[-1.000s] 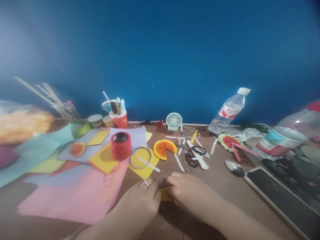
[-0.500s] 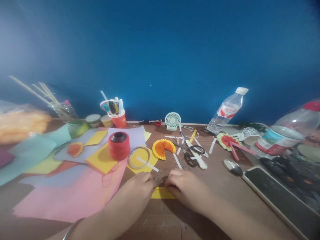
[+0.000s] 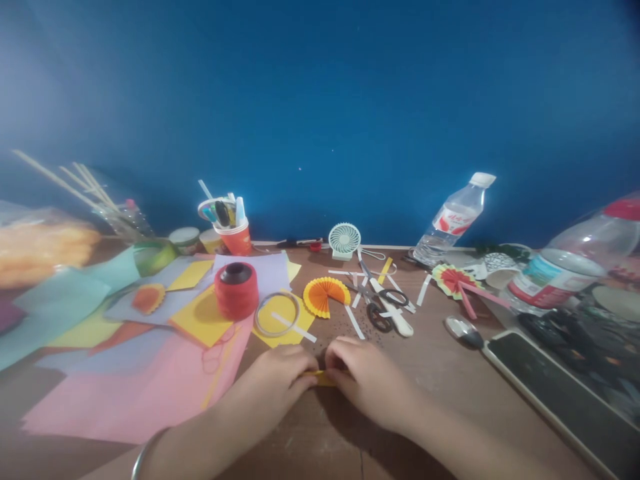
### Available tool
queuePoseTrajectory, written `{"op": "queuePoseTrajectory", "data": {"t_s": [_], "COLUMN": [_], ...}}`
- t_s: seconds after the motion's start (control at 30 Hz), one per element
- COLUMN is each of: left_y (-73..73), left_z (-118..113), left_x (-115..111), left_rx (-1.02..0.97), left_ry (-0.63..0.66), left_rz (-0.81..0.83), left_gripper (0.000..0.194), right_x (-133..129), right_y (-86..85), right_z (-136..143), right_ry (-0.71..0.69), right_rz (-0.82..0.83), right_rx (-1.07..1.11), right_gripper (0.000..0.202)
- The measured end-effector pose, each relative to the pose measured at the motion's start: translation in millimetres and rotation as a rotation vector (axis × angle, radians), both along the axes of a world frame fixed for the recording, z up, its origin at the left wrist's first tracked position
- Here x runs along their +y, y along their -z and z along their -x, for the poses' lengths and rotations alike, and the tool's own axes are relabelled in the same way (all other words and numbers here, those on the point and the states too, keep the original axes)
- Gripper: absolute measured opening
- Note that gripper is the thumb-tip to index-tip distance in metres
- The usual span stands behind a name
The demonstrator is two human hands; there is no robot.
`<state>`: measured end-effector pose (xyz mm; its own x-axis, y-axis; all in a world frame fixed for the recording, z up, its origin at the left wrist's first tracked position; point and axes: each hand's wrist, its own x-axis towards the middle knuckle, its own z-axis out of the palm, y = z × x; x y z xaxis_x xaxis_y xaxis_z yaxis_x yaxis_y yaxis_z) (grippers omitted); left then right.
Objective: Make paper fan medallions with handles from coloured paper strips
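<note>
Between my two hands, low in the middle of the head view, is a narrow piece of yellow paper (image 3: 324, 379). My left hand (image 3: 283, 373) pinches its left end, thumb below and fingers above. At the other end my right hand (image 3: 361, 373) grips it the same way, fingers curled. Most of the paper is hidden by the fingers. Just beyond the hands lie a yellow sheet with a metal ring (image 3: 257, 315) on it and a pleated orange paper fan (image 3: 320, 293). Black-handled scissors (image 3: 381, 317) rest to the right of the fan.
A red thread spool (image 3: 236, 293) stands on coloured papers at left, by a red cup of pens (image 3: 236, 239). Behind are a small fan (image 3: 344, 240) and a water bottle (image 3: 450, 223). A phone (image 3: 555, 393), a spoon (image 3: 463, 331) and a cut plastic bottle (image 3: 550, 280) occupy the right.
The yellow paper showed as a wider flat strip; now less of it shows, and my thumbs press on its near edge. My hands have drawn slightly closer together.
</note>
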<state>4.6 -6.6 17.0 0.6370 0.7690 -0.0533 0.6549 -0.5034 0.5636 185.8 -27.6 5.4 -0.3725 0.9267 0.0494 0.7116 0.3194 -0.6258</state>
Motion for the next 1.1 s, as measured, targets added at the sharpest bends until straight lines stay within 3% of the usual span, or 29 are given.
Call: {"op": "queuePoseTrajectory", "data": {"t_s": [0.17, 0.4, 0.53, 0.67, 0.83, 0.9, 1.0, 1.1], "left_y": [-7.1, -3.8, -0.6, 6.7, 14.6, 12.9, 6.3, 2.4], "left_z": [0.6, -1.2, 0.3, 5.0, 7.7, 6.4, 2.6, 0.7], "left_x": [-1.3, -4.0, -1.5, 5.0, 9.3, 8.2, 5.3, 5.6], "left_rx": [-0.034, -0.144, -0.302, -0.37, -0.417, -0.408, -0.389, -0.328], "left_ry": [-0.114, -0.304, -0.4, -0.381, -0.411, -0.408, -0.379, -0.405], "left_rz": [0.141, 0.378, 0.565, 0.583, 0.594, 0.59, 0.586, 0.559], "left_gripper": [0.02, 0.023, 0.023, 0.026, 0.027, 0.027, 0.025, 0.024], "right_x": [-1.9, 0.1, 8.9, 23.3, 29.8, 25.1, 15.9, 13.2], "right_y": [-2.9, -3.8, -5.7, -4.8, -8.6, -11.7, -12.2, -8.3], "right_z": [2.3, 3.2, -10.9, -33.8, -42.0, -32.4, -13.6, -7.7], "right_ry": [-0.003, 0.028, 0.093, 0.15, 0.293, 0.256, 0.106, 0.13], "right_rz": [0.018, 0.054, 0.198, 0.313, 0.253, 0.196, 0.234, 0.222], "right_rx": [0.081, 0.185, 0.173, 0.221, 0.467, 0.519, 0.402, 0.309], "right_gripper": [0.007, 0.011, 0.012, 0.014, 0.017, 0.014, 0.01, 0.013]}}
